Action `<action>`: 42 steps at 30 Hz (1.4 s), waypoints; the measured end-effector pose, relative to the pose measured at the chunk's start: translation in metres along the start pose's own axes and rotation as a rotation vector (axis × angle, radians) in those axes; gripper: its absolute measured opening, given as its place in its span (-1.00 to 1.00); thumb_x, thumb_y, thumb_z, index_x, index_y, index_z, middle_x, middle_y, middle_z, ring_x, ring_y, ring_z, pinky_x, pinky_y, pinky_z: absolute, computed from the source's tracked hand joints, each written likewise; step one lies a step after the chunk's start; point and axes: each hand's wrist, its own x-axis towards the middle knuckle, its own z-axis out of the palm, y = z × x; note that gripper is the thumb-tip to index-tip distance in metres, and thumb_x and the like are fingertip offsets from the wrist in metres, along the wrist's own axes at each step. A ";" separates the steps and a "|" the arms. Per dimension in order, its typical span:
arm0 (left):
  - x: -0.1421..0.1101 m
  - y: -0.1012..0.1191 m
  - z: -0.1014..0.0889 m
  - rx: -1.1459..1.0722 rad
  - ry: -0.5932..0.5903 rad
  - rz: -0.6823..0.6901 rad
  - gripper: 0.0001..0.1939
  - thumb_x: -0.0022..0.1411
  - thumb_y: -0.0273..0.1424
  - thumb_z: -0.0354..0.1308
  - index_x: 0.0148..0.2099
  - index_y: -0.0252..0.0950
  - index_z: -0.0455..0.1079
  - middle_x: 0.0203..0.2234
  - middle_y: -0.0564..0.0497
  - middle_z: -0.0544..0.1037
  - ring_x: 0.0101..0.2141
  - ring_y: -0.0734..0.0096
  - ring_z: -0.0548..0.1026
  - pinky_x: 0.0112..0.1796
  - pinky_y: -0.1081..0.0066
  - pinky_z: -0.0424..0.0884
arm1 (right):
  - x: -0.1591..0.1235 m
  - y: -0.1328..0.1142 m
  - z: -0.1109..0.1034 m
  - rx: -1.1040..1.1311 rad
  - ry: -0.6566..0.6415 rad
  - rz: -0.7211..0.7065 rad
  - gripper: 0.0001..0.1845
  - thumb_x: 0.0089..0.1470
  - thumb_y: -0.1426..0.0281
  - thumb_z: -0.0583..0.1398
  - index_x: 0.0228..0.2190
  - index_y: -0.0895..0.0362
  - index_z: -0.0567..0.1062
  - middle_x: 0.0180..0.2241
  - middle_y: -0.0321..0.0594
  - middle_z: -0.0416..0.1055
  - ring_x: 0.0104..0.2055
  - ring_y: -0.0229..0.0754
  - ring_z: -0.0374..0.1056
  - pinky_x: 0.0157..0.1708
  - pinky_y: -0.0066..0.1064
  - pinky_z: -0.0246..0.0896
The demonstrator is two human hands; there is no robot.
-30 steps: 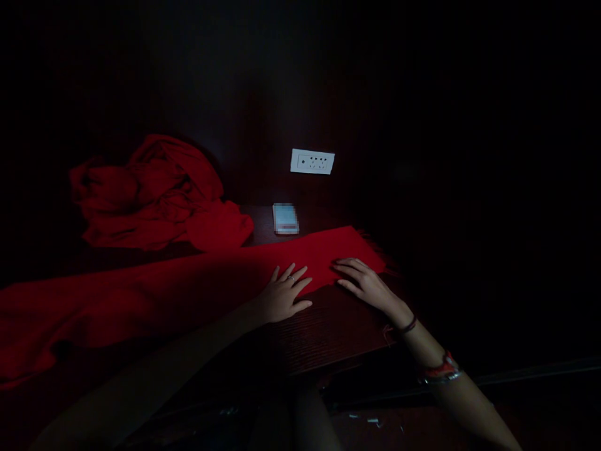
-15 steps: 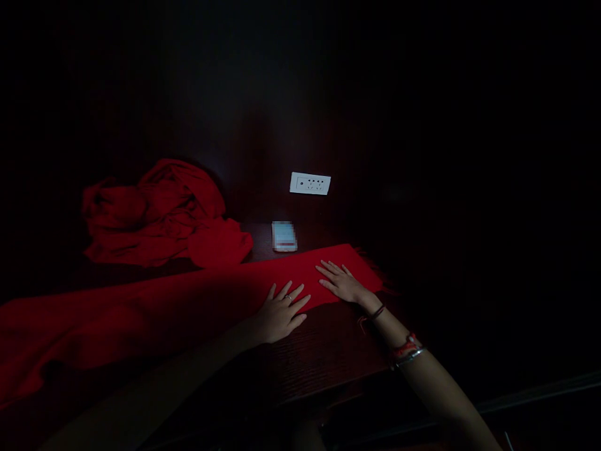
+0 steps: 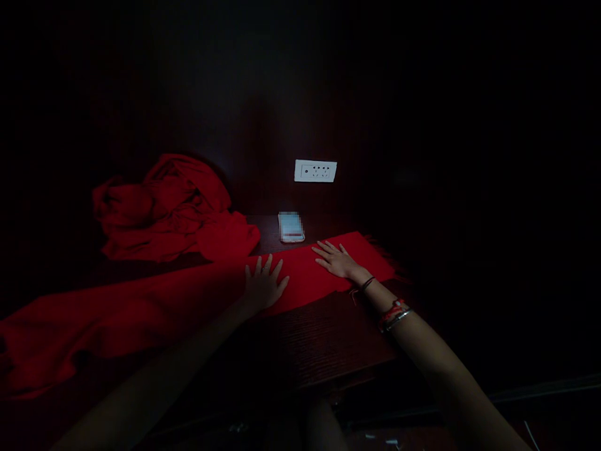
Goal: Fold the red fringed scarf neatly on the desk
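Note:
A long red scarf (image 3: pixel 300 282) with a fringe at its right end lies stretched across the dark wooden desk. My left hand (image 3: pixel 263 285) rests palm down on it, fingers spread, with a ring on one finger. Farther right, my right hand (image 3: pixel 335 260) is also flat on the scarf, fingers apart, near the fringed end. The scarf's left part is wrinkled and runs off into the shadow at the left.
A crumpled heap of red cloth (image 3: pixel 173 210) sits at the back left. Behind the scarf lies a small blurred device (image 3: pixel 291 227), perhaps a phone. A white socket plate (image 3: pixel 315 171) is on the dark wall. The desk's front edge (image 3: pixel 347 374) shows below.
My left hand has slid left along the scarf, away from my right hand. My right hand has shifted slightly left relative to the scarf's end. The view has also shifted a little.

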 end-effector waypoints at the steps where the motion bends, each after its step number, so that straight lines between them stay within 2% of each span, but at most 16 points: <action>1: -0.001 0.001 0.000 0.000 -0.002 0.003 -0.44 0.17 -0.09 -0.29 0.14 -0.24 -0.01 0.10 -0.17 0.03 0.06 -0.09 -0.03 -0.11 -0.15 -0.05 | -0.003 0.008 0.000 0.008 0.007 0.032 -0.42 0.07 0.05 -0.27 0.09 -0.03 -0.05 0.16 -0.22 -0.22 0.17 -0.05 -0.32 0.02 0.07 -0.34; 5: -0.001 0.005 -0.001 0.005 -0.024 -0.056 -0.44 0.14 -0.06 -0.28 0.15 -0.16 -0.02 0.12 -0.14 -0.01 0.07 -0.13 -0.07 -0.12 -0.20 -0.11 | -0.013 0.038 -0.008 0.011 -0.018 0.172 -0.43 0.09 0.09 -0.30 0.10 0.00 -0.09 0.16 -0.25 -0.23 0.17 -0.11 -0.33 0.06 -0.02 -0.36; 7: 0.000 0.006 -0.002 0.003 -0.023 -0.112 -0.43 0.11 -0.03 -0.25 0.14 -0.10 -0.03 0.13 -0.13 -0.04 0.07 -0.17 -0.10 -0.12 -0.20 -0.14 | -0.015 0.041 -0.016 0.000 -0.028 0.220 -0.41 0.09 0.09 -0.30 0.10 0.06 -0.08 0.16 -0.21 -0.23 0.17 -0.11 -0.33 0.06 -0.05 -0.37; 9: 0.001 0.008 -0.003 -0.011 -0.033 -0.146 -0.41 0.09 0.00 -0.23 0.14 -0.08 -0.03 0.13 -0.12 -0.04 0.07 -0.20 -0.10 -0.11 -0.18 -0.14 | -0.014 0.030 -0.023 -0.011 0.010 0.202 -0.38 0.08 0.07 -0.29 0.10 0.10 -0.06 0.16 -0.18 -0.23 0.17 -0.10 -0.33 0.07 -0.08 -0.36; 12: 0.002 0.008 -0.003 -0.030 -0.050 -0.167 -0.38 0.07 0.02 -0.22 0.14 -0.09 -0.03 0.13 -0.14 -0.03 0.06 -0.20 -0.10 -0.10 -0.15 -0.14 | -0.003 -0.007 -0.024 -0.018 0.092 0.023 -0.37 0.06 0.05 -0.29 0.10 0.07 -0.06 0.16 -0.22 -0.24 0.18 -0.12 -0.35 0.07 -0.09 -0.36; 15: 0.002 0.008 -0.003 -0.026 -0.037 -0.198 -0.35 0.04 0.04 -0.21 0.14 -0.11 -0.02 0.13 -0.15 -0.05 0.07 -0.23 -0.13 -0.09 -0.14 -0.16 | 0.012 -0.044 -0.012 -0.020 0.049 -0.146 -0.40 0.07 0.06 -0.29 0.10 0.02 -0.07 0.17 -0.26 -0.26 0.18 -0.12 -0.37 0.07 -0.06 -0.38; 18: 0.002 0.008 -0.003 -0.019 -0.035 -0.232 -0.33 0.02 0.06 -0.20 0.14 -0.11 -0.01 0.12 -0.17 -0.04 0.06 -0.28 -0.14 -0.09 -0.13 -0.17 | 0.023 -0.051 -0.001 -0.027 -0.036 -0.130 -0.42 0.08 0.08 -0.29 0.10 0.01 -0.06 0.16 -0.25 -0.23 0.18 -0.11 -0.36 0.06 -0.04 -0.42; 20: 0.002 0.008 -0.003 -0.021 -0.041 -0.241 -0.32 0.01 0.07 -0.20 0.14 -0.11 -0.01 0.12 -0.17 -0.03 0.06 -0.29 -0.15 -0.09 -0.14 -0.18 | 0.025 -0.036 0.000 -0.033 -0.050 -0.065 -0.42 0.08 0.08 -0.30 0.09 0.00 -0.05 0.16 -0.25 -0.23 0.18 -0.11 -0.36 0.06 -0.02 -0.45; 24: 0.004 0.007 0.000 -0.041 -0.058 -0.245 -0.30 0.00 0.10 -0.22 0.14 -0.09 -0.03 0.13 -0.16 -0.05 0.06 -0.31 -0.18 -0.10 -0.17 -0.21 | 0.019 0.017 -0.006 0.001 -0.058 0.126 -0.43 0.08 0.09 -0.31 0.10 -0.03 -0.10 0.16 -0.29 -0.26 0.18 -0.13 -0.37 0.05 0.00 -0.41; 28: 0.004 0.006 0.002 -0.055 -0.062 -0.241 -0.31 0.00 0.10 -0.24 0.14 -0.07 -0.03 0.13 -0.14 -0.06 0.06 -0.30 -0.18 -0.10 -0.17 -0.22 | 0.012 0.062 -0.008 -0.009 -0.053 0.276 -0.44 0.10 0.12 -0.33 0.11 0.00 -0.12 0.16 -0.29 -0.25 0.18 -0.17 -0.36 0.07 -0.07 -0.44; 31: 0.004 0.007 0.001 -0.048 -0.057 -0.231 -0.31 0.00 0.09 -0.23 0.14 -0.08 -0.03 0.13 -0.16 -0.05 0.06 -0.29 -0.17 -0.10 -0.17 -0.21 | 0.011 0.082 -0.008 -0.043 -0.056 0.327 -0.44 0.10 0.14 -0.32 0.11 0.05 -0.09 0.16 -0.25 -0.21 0.17 -0.17 -0.34 0.08 -0.14 -0.41; 33: 0.003 0.007 0.001 -0.037 -0.047 -0.228 -0.31 0.01 0.09 -0.24 0.15 -0.09 -0.04 0.13 -0.16 -0.05 0.06 -0.28 -0.17 -0.10 -0.17 -0.22 | 0.010 0.086 -0.012 -0.053 -0.044 0.357 -0.41 0.10 0.13 -0.33 0.11 0.10 -0.09 0.16 -0.19 -0.21 0.17 -0.15 -0.34 0.08 -0.15 -0.38; 36: 0.003 0.006 0.000 -0.033 -0.054 -0.224 -0.32 0.01 0.09 -0.25 0.15 -0.08 -0.04 0.13 -0.15 -0.05 0.06 -0.28 -0.17 -0.11 -0.18 -0.22 | 0.000 0.073 -0.021 -0.049 0.052 0.348 -0.35 0.08 0.10 -0.35 0.12 0.17 -0.12 0.16 -0.12 -0.25 0.18 -0.11 -0.38 0.07 -0.15 -0.36; 38: 0.004 0.006 0.000 -0.034 -0.065 -0.225 -0.31 0.01 0.09 -0.26 0.15 -0.08 -0.04 0.13 -0.14 -0.05 0.06 -0.27 -0.17 -0.11 -0.18 -0.22 | -0.011 0.051 -0.025 -0.027 0.117 0.258 -0.33 0.06 0.06 -0.35 0.12 0.15 -0.14 0.17 -0.15 -0.29 0.18 -0.12 -0.41 0.08 -0.15 -0.37; 40: 0.004 0.006 -0.001 -0.034 -0.074 -0.228 -0.31 0.02 0.09 -0.26 0.15 -0.09 -0.05 0.13 -0.13 -0.06 0.07 -0.26 -0.17 -0.10 -0.18 -0.22 | -0.025 0.026 -0.025 0.001 0.108 0.126 -0.34 0.04 0.02 -0.34 0.12 0.06 -0.15 0.17 -0.23 -0.32 0.18 -0.13 -0.43 0.08 -0.13 -0.39; 42: 0.004 0.006 -0.002 -0.035 -0.080 -0.229 -0.31 0.02 0.09 -0.27 0.15 -0.09 -0.05 0.14 -0.13 -0.07 0.07 -0.25 -0.18 -0.10 -0.17 -0.22 | -0.037 0.007 -0.022 0.014 0.044 0.036 -0.36 0.03 0.00 -0.32 0.11 -0.03 -0.15 0.17 -0.29 -0.32 0.18 -0.13 -0.44 0.07 -0.08 -0.41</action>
